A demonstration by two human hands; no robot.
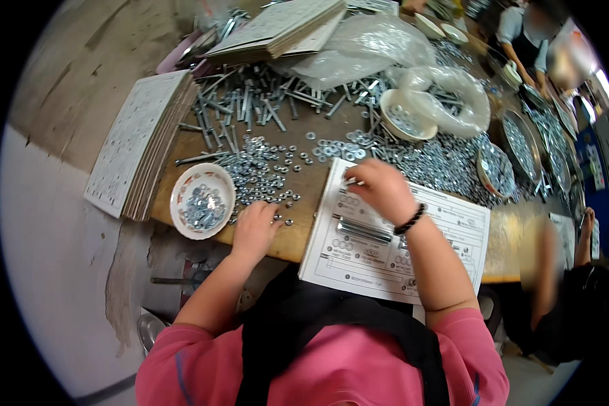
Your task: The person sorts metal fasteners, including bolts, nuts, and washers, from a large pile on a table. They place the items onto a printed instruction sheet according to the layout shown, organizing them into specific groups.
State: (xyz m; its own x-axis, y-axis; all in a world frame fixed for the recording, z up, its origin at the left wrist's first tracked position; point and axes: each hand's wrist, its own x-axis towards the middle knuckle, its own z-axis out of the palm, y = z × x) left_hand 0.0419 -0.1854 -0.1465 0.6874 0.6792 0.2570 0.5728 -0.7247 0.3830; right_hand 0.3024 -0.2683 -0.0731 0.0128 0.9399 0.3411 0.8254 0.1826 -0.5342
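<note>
My left hand (252, 229) is low over the table's front edge, its fingers curled at a scatter of small silver hex nuts (260, 179). A nut shows at its thumb and fingertips. Above the upper left part of a printed card (446, 254), my right hand (384, 189) has its fingers drawn together. What they pinch is too small and blurred to make out. Long silver bolts (364, 229) lie side by side across the card, below the right hand. Beside my left hand stands a white patterned bowl (181, 215) with small metal washers in it.
Stacked printed cards (137, 142) lean at the left edge. Heaped bolts (250, 101), loose washers (342, 147) and a plastic bag (365, 51) fill the back. A bowl (419, 128) and a nut pile (440, 159) lie farther right. Other people (524, 40) sit at the right.
</note>
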